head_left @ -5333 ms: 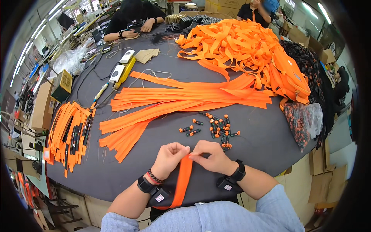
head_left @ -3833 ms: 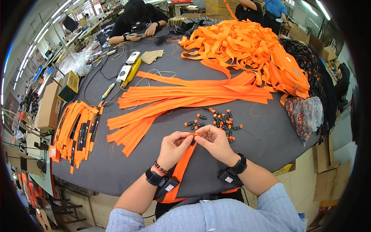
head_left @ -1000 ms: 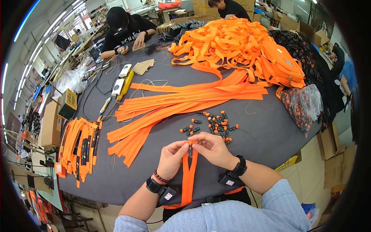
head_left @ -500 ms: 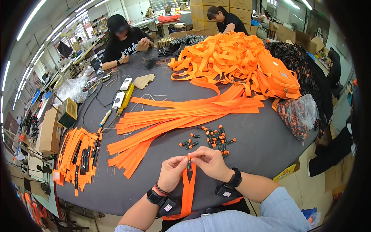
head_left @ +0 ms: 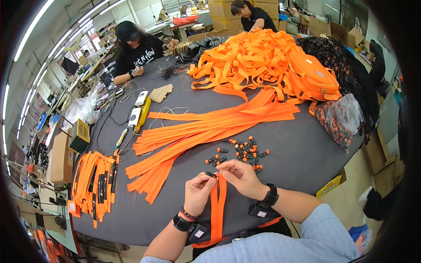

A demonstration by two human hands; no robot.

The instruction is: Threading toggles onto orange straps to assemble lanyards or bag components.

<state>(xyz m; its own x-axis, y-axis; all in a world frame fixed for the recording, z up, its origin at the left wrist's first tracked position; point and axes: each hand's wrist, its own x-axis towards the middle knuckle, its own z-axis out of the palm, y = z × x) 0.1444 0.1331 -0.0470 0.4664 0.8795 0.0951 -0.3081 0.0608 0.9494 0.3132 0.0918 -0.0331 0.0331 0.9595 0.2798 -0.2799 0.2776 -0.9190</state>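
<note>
The fingers (head_left: 201, 179) of the left hand (head_left: 195, 196) are closed in a pinch on the upper end of one orange strip (head_left: 217, 215), with one black pull (head_left: 211, 174) lying sideways over their tips; half a second ago that pull hung downward between the two hands. The right hand (head_left: 246, 180) has its thumb and forefinger close together at the strip's top, but whether they grip it cannot be told. The strip drops in two limbs to the table's near edge, where 5.3 seconds ago it showed as a single band. Just beyond lie loose pulls (head_left: 247, 151): four sit apart on the left, the others too jumbled to count. Farther out are a spread of long strips (head_left: 197, 129), overlapping past counting, and at left a bundle of short strips (head_left: 94, 184), likewise uncountable. Two white units (head_left: 133, 117) rest along one yellow bar (head_left: 143, 115). One clear bag (head_left: 340, 118) lies right, below one heap of orange straps (head_left: 245, 61). Two co-workers are across the table (head_left: 289, 175); the left one's raised hand (head_left: 172, 44) no longer shows the tan piece it held.
</note>
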